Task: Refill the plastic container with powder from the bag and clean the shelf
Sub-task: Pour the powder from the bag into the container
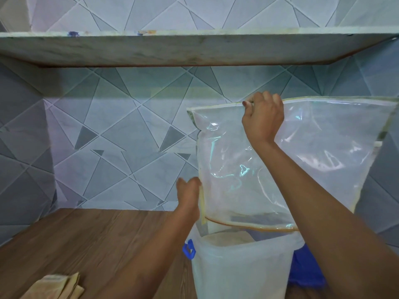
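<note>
Bag (302, 160): clear, held above container (241, 268), right of frame.
Right hand (262, 117): fingers grip top edge.
Left hand (189, 193): fingers pinch left edge.

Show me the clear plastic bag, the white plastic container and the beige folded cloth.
Clear plastic bag (313, 152): head view, front panel.
White plastic container (237, 270): head view, front wall.
Beige folded cloth (58, 288): head view, top fold.

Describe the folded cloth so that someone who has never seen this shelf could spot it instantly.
Start at the brown wood-grain shelf surface below the tiled wall. Look to its near left side, well left of the translucent container and the clear bag above it. The cloth lies there: beige, folded flat, the only soft thing on the wood.
</note>
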A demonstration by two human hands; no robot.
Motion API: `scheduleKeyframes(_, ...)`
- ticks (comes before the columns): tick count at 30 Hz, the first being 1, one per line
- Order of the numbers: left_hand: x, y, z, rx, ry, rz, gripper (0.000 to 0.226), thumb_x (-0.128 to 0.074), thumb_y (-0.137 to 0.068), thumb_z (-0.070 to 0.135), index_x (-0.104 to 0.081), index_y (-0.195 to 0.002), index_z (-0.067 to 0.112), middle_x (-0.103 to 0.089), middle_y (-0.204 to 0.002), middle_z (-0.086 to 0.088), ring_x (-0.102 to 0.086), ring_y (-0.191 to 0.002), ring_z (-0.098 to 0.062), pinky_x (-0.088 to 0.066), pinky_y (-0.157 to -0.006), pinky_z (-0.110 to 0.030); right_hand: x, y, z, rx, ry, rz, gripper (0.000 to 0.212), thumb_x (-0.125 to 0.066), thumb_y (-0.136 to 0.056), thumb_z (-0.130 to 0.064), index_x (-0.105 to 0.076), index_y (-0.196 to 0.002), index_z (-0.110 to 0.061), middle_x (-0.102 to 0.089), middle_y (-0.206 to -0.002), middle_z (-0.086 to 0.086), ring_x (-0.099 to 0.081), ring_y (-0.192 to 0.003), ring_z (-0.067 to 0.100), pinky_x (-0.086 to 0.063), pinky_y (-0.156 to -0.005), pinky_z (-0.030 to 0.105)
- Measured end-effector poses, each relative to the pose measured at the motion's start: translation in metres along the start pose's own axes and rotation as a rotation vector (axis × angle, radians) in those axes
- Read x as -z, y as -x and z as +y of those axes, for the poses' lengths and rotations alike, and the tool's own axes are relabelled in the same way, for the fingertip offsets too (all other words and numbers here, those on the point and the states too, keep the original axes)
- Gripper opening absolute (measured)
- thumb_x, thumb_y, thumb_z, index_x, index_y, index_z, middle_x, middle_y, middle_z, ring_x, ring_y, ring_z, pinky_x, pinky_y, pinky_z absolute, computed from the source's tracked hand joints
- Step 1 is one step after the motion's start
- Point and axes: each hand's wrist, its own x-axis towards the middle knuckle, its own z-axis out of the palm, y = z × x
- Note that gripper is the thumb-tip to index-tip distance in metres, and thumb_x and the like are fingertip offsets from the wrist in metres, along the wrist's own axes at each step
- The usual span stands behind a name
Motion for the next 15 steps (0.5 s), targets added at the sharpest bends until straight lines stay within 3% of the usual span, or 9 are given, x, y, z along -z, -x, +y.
scheduleKeyframes(1, 0.001, 0.003, 0.002, 0.001, 0.031, -0.051, 0.052, -0.051, -0.085, 0.009, -0.035, -0.135, 0.010, -0.046, -0.128, -0.010, -0.043, -0.090, -0.017, -0.035, -0.077, -0.024, 0.000, 0.000, 0.000, -0.001, -0.009, 0.006, 0.023, -0.047, -0.094, -0.025, -0.063, -0.102, -0.010, -0.063, -0.104, 0.009, -0.051, -0.103, 0.028, -0.038, -0.093, 0.034)
scheduleKeyframes(3, -0.002, 0.017, -0.002, 0.038, -0.042, -0.346, 0.052, -0.055, -0.071, 0.012, -0.049, -0.123, 0.012, -0.050, -0.124, -0.013, -0.050, -0.086, -0.017, -0.044, -0.065, -0.013, 0.001, -0.001, -0.001, 0.000, -0.013, 0.004, 0.023, -0.047, -0.094, -0.024, -0.063, -0.102, -0.009, -0.063, -0.104, 0.010, -0.050, -0.103, 0.028, -0.038, -0.093, 0.034)
scheduleKeyframes(4, -0.003, 0.021, -0.005, 0.034, -0.084, -0.361, 0.047, -0.054, -0.071, 0.011, -0.053, -0.118, 0.012, -0.052, -0.120, -0.012, -0.054, -0.087, -0.017, -0.044, -0.063, -0.008, 0.002, -0.001, -0.001, 0.002, -0.008, -0.003, 0.023, -0.047, -0.094, -0.024, -0.063, -0.102, -0.010, -0.063, -0.105, 0.009, -0.050, -0.103, 0.028, -0.037, -0.094, 0.033)
scheduleKeyframes(7, 0.000, 0.007, -0.001, -0.021, -0.010, -0.006, 0.063, -0.045, -0.088, 0.006, -0.023, -0.146, 0.016, -0.029, -0.149, -0.006, -0.036, -0.133, -0.024, -0.031, -0.104, -0.025, 0.003, 0.001, -0.002, 0.003, 0.005, -0.014, 0.025, -0.046, -0.095, -0.026, -0.062, -0.105, -0.011, -0.062, -0.107, 0.008, -0.050, -0.104, 0.026, -0.037, -0.093, 0.032)
scheduleKeyframes(9, 0.004, 0.001, 0.000, -0.081, 0.024, 0.122, 0.069, -0.044, -0.092, 0.012, -0.007, -0.150, 0.018, -0.012, -0.157, 0.001, -0.020, -0.143, -0.022, -0.020, -0.117, -0.040, 0.002, 0.002, -0.002, 0.008, 0.005, -0.004, 0.025, -0.046, -0.095, -0.026, -0.062, -0.105, -0.010, -0.062, -0.106, 0.009, -0.050, -0.104, 0.027, -0.038, -0.092, 0.033)
scheduleKeyframes(10, 0.004, 0.001, -0.002, -0.101, 0.001, 0.111, 0.065, -0.044, -0.092, 0.014, -0.012, -0.149, 0.018, -0.019, -0.156, 0.000, -0.027, -0.140, -0.021, -0.026, -0.115, -0.041, 0.003, 0.002, -0.002, 0.008, -0.003, 0.005, 0.025, -0.047, -0.094, -0.025, -0.062, -0.104, -0.009, -0.062, -0.106, 0.010, -0.050, -0.103, 0.028, -0.039, -0.092, 0.034)
scheduleKeyframes(12, -0.001, 0.012, -0.003, -0.006, -0.038, -0.128, 0.036, -0.044, -0.091, 0.014, -0.047, -0.126, 0.012, -0.054, -0.125, -0.004, -0.054, -0.106, -0.016, -0.046, -0.086, -0.030, 0.004, 0.001, -0.003, 0.008, -0.009, 0.008, 0.024, -0.047, -0.094, -0.025, -0.062, -0.103, -0.008, -0.062, -0.105, 0.010, -0.050, -0.103, 0.028, -0.039, -0.092, 0.034)
scheduleKeyframes(13, -0.003, 0.017, -0.002, 0.060, -0.057, -0.258, 0.022, -0.044, -0.089, 0.014, -0.058, -0.106, 0.013, -0.061, -0.104, -0.002, -0.055, -0.088, -0.014, -0.044, -0.072, -0.024, 0.004, 0.002, -0.004, 0.009, -0.005, 0.003, 0.024, -0.047, -0.094, -0.025, -0.062, -0.103, -0.009, -0.062, -0.105, 0.009, -0.050, -0.104, 0.027, -0.038, -0.092, 0.033)
scheduleKeyframes(15, -0.003, 0.018, 0.004, 0.046, -0.064, -0.214, 0.014, -0.047, -0.088, 0.012, -0.058, -0.082, 0.018, -0.057, -0.082, 0.003, -0.049, -0.075, -0.013, -0.035, -0.061, -0.019, 0.004, 0.003, -0.005, 0.020, -0.007, 0.004, 0.023, -0.047, -0.094, -0.026, -0.063, -0.102, -0.010, -0.062, -0.104, 0.008, -0.050, -0.104, 0.027, -0.037, -0.092, 0.032)
